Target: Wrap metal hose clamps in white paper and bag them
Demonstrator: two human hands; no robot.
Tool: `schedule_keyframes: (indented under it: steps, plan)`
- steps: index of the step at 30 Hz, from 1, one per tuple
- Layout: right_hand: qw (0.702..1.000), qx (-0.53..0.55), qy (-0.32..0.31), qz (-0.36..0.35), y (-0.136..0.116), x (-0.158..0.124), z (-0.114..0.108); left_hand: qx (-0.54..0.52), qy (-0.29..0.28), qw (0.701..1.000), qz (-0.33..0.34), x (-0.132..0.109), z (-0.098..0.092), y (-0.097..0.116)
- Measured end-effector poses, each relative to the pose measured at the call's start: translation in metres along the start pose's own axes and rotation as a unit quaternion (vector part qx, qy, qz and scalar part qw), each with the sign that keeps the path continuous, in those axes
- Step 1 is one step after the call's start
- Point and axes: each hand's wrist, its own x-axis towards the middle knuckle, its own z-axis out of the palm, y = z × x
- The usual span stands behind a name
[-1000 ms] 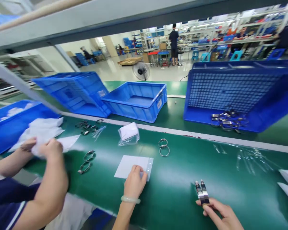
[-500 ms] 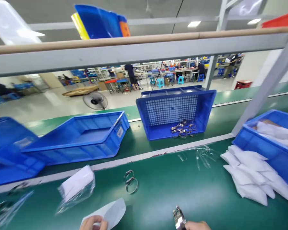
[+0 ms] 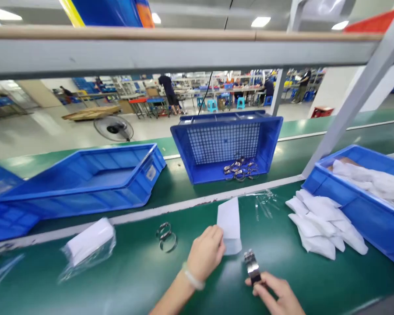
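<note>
My left hand [image 3: 206, 250], with a pale band at the wrist, is closed on the edge of a small white paper sleeve [image 3: 229, 221] above the green table. Between the thumb and fingers of my right hand [image 3: 277, 294] is a shiny metal hose clamp [image 3: 251, 264]; whether more than one is stacked there I cannot tell. Two loose hose clamps [image 3: 167, 242] lie to the left of my left hand. Beyond, several more hose clamps [image 3: 241, 169] rest in a blue crate [image 3: 197, 174] tipped on its side.
At the right, white pouches [image 3: 325, 225] are piled against a blue bin [image 3: 357, 197] holding more. A plastic-wrapped white stack [image 3: 91, 240] lies at the left, below a long blue bin [image 3: 101, 194]. Clear plastic scraps [image 3: 265, 202] lie near the white strip. A grey post [image 3: 344, 109] rises at right.
My left hand has moved right and forward with the white paper sleeve, nearing my right hand. My right hand, still with the hose clamp, has come further into view. The camera view has shifted.
</note>
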Motion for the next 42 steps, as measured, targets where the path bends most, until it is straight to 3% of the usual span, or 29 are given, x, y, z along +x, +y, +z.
schedule_keyframes:
  steps: [2, 4, 8, 11, 16, 23, 27, 30, 34, 42]
  plan:
    - [0.999, -0.03, 0.037, -0.022, 0.0, -0.009, -0.009, -0.01, -0.09, 0.996, 0.005, 0.0, 0.019, 0.009]
    - [0.993, -0.071, 0.053, -0.074, 0.0, -0.012, -0.015, -0.034, -0.142, 0.989, 0.0, -0.004, 0.032, 0.012]
    - [0.964, -0.158, 0.03, -0.211, -0.003, -0.003, -0.012, -0.091, -0.164, 0.982, -0.028, -0.013, 0.036, 0.009]
    - [0.935, -0.24, -0.039, -0.258, -0.003, 0.008, -0.001, -0.135, -0.158, 0.977, -0.052, -0.015, 0.029, 0.003]
    - [0.904, -0.341, -0.119, -0.229, 0.002, 0.021, 0.02, -0.167, -0.145, 0.973, -0.068, -0.018, 0.022, -0.004]
    - [0.888, -0.393, -0.088, -0.221, -0.001, 0.036, 0.032, -0.228, -0.055, 0.968, -0.086, -0.033, 0.023, -0.007]
    - [0.889, -0.396, -0.088, -0.213, -0.003, 0.042, 0.033, -0.224, 0.016, 0.959, -0.174, -0.055, 0.024, -0.004]
    - [0.892, -0.388, -0.091, -0.213, -0.002, 0.044, 0.036, -0.202, 0.011, 0.948, -0.244, -0.076, 0.031, 0.005]
    - [0.898, -0.372, -0.088, -0.219, 0.0, 0.047, 0.041, -0.199, 0.001, 0.939, -0.279, -0.091, 0.047, 0.02]
    - [0.903, -0.358, -0.107, -0.211, -0.001, 0.044, 0.036, -0.256, 0.035, 0.919, -0.299, -0.083, 0.056, 0.02]
